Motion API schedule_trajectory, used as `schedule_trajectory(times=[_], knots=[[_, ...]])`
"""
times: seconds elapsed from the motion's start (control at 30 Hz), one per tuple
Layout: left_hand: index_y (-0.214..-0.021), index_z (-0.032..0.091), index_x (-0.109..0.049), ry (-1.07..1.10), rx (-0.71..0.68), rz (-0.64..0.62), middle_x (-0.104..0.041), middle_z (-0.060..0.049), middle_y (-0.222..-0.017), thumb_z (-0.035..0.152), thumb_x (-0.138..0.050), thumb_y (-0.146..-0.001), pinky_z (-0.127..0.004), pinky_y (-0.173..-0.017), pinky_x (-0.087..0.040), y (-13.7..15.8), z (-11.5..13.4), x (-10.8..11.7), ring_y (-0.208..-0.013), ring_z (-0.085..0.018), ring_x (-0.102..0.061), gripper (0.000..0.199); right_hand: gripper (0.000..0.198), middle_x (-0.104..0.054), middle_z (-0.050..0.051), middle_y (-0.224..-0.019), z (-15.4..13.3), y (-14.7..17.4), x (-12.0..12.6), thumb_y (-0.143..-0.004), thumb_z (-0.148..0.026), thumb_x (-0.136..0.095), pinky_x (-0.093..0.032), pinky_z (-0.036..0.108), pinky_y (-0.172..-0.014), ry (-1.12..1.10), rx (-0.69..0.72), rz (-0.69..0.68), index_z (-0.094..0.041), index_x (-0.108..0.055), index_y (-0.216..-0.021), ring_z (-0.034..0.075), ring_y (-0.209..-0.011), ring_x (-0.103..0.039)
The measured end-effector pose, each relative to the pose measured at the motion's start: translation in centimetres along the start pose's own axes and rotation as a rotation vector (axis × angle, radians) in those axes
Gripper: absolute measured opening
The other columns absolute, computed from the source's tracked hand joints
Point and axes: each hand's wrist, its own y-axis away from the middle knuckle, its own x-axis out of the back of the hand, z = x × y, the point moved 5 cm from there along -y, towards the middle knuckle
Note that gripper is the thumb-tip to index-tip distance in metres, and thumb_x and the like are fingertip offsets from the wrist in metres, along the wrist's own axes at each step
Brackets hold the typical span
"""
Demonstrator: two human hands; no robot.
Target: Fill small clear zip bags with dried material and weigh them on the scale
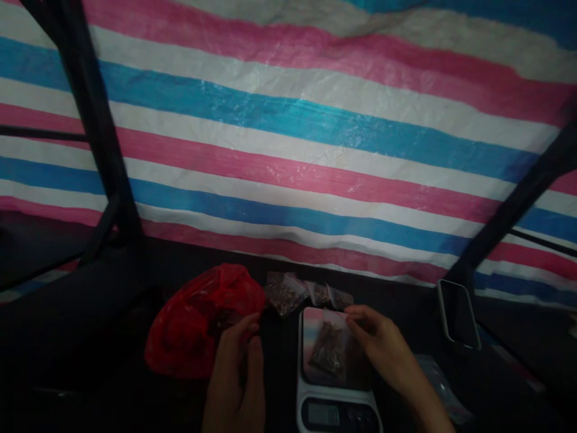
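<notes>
A digital kitchen scale (pixel 336 392) stands in front of me, its display at the near end. On its shiny plate lies a small clear zip bag (pixel 329 349) with brownish dried pieces inside. My right hand (pixel 378 340) reaches in from the right, thumb and forefinger pinched at the bag's upper right corner. Left of the scale, my left hand (pixel 237 373) is raised with thumb and fingers apart and nothing visible between them. Just beyond it sits a red plastic bag (pixel 193 322), its mouth turned toward the hand; its contents are too dark to make out.
Several filled zip bags (pixel 285 293) lie behind the scale. A phone (pixel 458 314) rests at the right, and flat clear plastic bags (pixel 439 385) lie beside my right forearm. Dark frame posts (pixel 97 132) flank a striped plastic sheet (pixel 288 168) behind the black surface.
</notes>
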Motion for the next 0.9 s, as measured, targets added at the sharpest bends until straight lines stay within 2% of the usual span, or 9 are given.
schedule_trajectory(times=[0.13,0.27,0.33,0.5,0.63,0.8,0.9], knots=[[-0.119,0.023,-0.069,-0.061,-0.016,-0.117,-0.073,-0.011,-0.119,0.07,-0.053,-0.094,-0.049,-0.103,-0.057,-0.3,-1.0,-0.2,-0.111,-0.03,-0.07,0.055,0.035,-0.085,0.01,-0.099,0.6,-0.2,1.1,-0.081,-0.049,-0.066,-0.058,0.042,-0.088,-0.022,0.003,0.034,-0.02,-0.082,-0.094,0.03,-0.093,-0.078],[-0.119,0.024,-0.068,-0.088,-0.043,-0.151,-0.072,-0.011,-0.129,0.064,-0.051,-0.099,-0.046,-0.105,-0.055,-0.2,-1.2,-0.1,-0.12,-0.029,-0.068,0.048,0.037,-0.085,0.011,-0.103,1.6,-0.6,2.0,-0.079,-0.05,-0.066,-0.057,0.044,-0.093,-0.026,-0.009,0.083,-0.021,-0.082,-0.095,0.031,-0.099,-0.078],[-0.119,0.024,-0.068,-0.08,-0.043,-0.147,-0.072,-0.011,-0.127,0.061,-0.051,-0.1,-0.044,-0.105,-0.055,0.1,-1.0,-0.4,-0.118,-0.029,-0.069,0.045,0.039,-0.084,0.011,-0.105,2.1,-0.7,2.1,-0.079,-0.052,-0.065,-0.056,0.046,-0.094,-0.019,-0.027,0.087,-0.021,-0.083,-0.096,0.032,-0.1,-0.078],[-0.116,0.024,-0.068,-0.035,-0.024,-0.035,-0.071,-0.009,-0.12,0.057,-0.054,-0.098,-0.043,-0.1,-0.054,0.8,-0.3,-0.8,-0.105,-0.027,-0.07,0.04,0.038,-0.085,0.011,-0.104,2.8,-0.9,2.1,-0.079,-0.052,-0.065,-0.056,0.046,-0.095,-0.007,-0.021,0.094,-0.023,-0.083,-0.096,0.033,-0.1,-0.077],[-0.115,0.025,-0.068,-0.035,-0.046,-0.043,-0.072,-0.008,-0.119,0.05,-0.054,-0.099,-0.042,-0.1,-0.052,0.7,-0.2,-0.7,-0.108,-0.026,-0.068,0.033,0.038,-0.085,0.01,-0.104,2.5,-0.8,2.0,-0.079,-0.052,-0.065,-0.056,0.045,-0.091,0.002,-0.013,0.113,-0.023,-0.083,-0.095,0.032,-0.098,-0.076],[-0.116,0.024,-0.069,-0.09,-0.078,-0.127,-0.074,-0.01,-0.124,0.052,-0.058,-0.097,-0.041,-0.096,-0.058,-0.2,-1.0,0.1,-0.115,-0.029,-0.071,0.036,0.036,-0.085,0.009,-0.098,2.1,-0.8,1.9,-0.078,-0.051,-0.064,-0.057,0.043,-0.084,0.012,-0.01,0.128,-0.023,-0.083,-0.092,0.031,-0.091,-0.077],[-0.117,0.024,-0.07,-0.11,-0.099,-0.127,-0.074,-0.011,-0.125,0.052,-0.058,-0.097,-0.043,-0.099,-0.059,-0.7,-1.5,0.5,-0.118,-0.03,-0.071,0.037,0.037,-0.085,0.01,-0.097,2.0,-0.9,1.5,-0.079,-0.05,-0.063,-0.057,0.042,-0.083,0.001,-0.007,0.108,-0.023,-0.082,-0.094,0.03,-0.09,-0.077]])
